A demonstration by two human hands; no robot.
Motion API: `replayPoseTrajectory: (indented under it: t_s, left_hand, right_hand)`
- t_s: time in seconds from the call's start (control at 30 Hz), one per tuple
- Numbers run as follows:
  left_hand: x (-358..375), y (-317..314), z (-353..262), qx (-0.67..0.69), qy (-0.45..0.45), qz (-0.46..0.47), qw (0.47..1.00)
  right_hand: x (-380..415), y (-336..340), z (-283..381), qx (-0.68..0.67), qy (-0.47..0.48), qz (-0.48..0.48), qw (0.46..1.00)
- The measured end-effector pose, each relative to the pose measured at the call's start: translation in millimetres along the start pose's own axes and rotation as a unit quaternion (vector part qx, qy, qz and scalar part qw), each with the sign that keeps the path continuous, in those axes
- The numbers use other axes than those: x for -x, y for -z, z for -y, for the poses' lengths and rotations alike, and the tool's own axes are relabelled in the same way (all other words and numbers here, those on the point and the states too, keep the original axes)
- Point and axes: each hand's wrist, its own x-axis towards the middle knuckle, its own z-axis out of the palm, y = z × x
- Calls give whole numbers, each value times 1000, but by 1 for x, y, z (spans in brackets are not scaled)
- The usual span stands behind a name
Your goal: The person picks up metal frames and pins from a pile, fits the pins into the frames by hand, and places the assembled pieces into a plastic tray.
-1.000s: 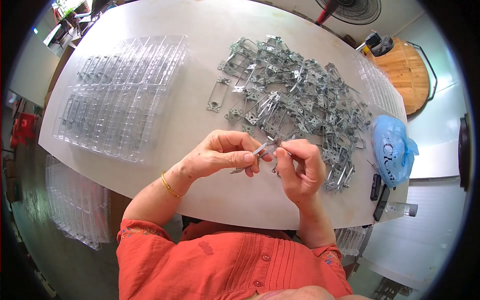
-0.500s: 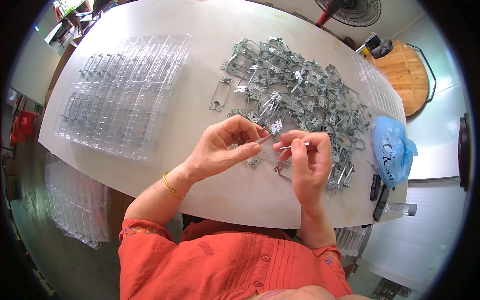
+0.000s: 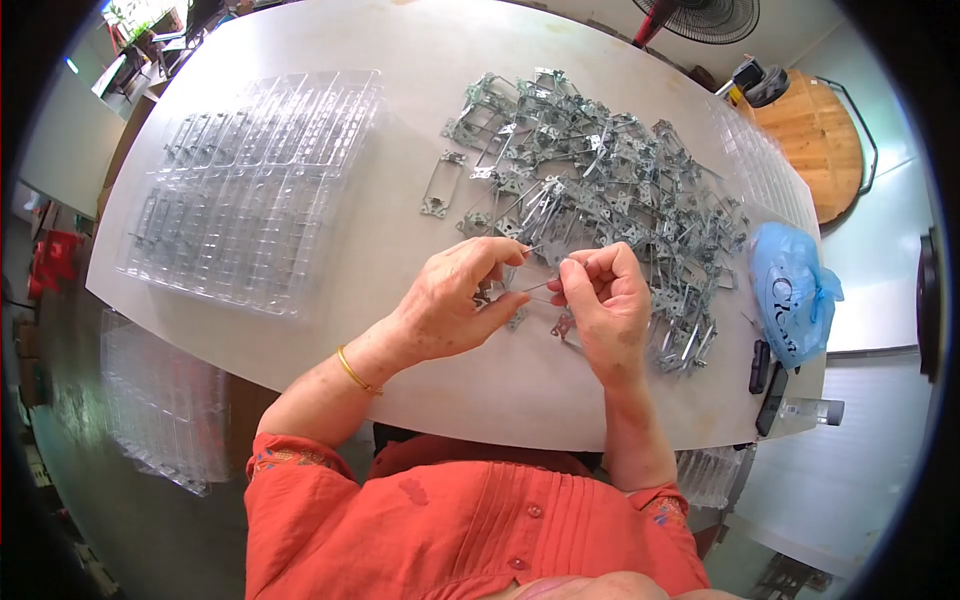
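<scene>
My left hand (image 3: 452, 303) is closed by thumb and fingers around one end of a metal bracket (image 3: 540, 287) with thin rods. My right hand (image 3: 608, 300) pinches at the other side of the same bracket, its fingertips close to the left ones. Most of the held piece is hidden by the fingers. Just beyond both hands spreads a tangled pile of similar metal brackets (image 3: 590, 160), plates joined by thin rods. One single bracket (image 3: 442, 184) lies flat, apart from the pile on its left.
Clear plastic trays (image 3: 240, 190) with metal parts in their slots stand on the left of the white table (image 3: 400, 400). At the right edge are a blue plastic bag (image 3: 793, 295), a dark handheld object (image 3: 760, 367) and a bottle (image 3: 812, 410). More trays (image 3: 165, 400) sit below the table's left edge.
My right hand has moved in and up, and its fingers have closed at the bracket in my left hand. The short silvery strip at its fingertips no longer shows clearly.
</scene>
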Motion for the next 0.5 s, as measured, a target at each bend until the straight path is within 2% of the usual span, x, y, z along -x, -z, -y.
replayPoseTrajectory:
  t_s: [0.13,0.2,0.23,0.3,0.5]
  left_hand:
    - [-5,2,-7,48,3,-25,999]
    - [-7,5,-7,66,18,-70,995]
    - [-6,7,-2,66,18,-67,995]
    - [-2,9,8,65,74,-50,994]
    - [-7,0,3,57,22,10,998]
  right_hand:
    - [-3,4,-6,0,25,-49,998]
    - [-5,10,-6,-2,44,-76,996]
    - [-6,13,-7,-4,44,-79,996]
    - [-7,19,-8,-35,55,-90,994]
    - [-3,23,-11,-6,34,-89,995]
